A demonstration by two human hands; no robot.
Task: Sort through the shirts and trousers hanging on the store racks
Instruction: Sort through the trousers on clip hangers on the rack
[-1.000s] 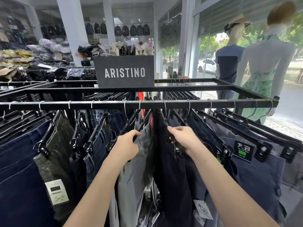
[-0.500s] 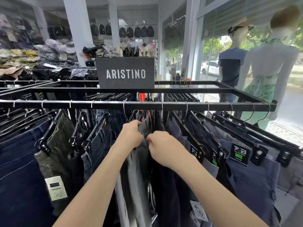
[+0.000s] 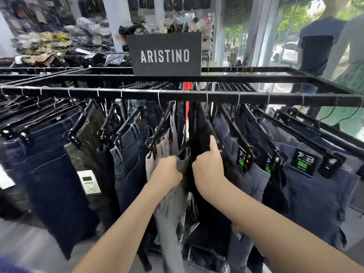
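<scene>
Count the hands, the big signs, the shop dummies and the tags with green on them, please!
Hands: 2, the left hand gripping grey trousers, the right hand gripping dark trousers
ARISTINO sign: 1
Mannequins: 2
Green-patch tags: 3
Total: 8

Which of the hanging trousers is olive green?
The olive pair, just right of the dark blue jeans, with a cream tag; others are blue, grey or black.
</scene>
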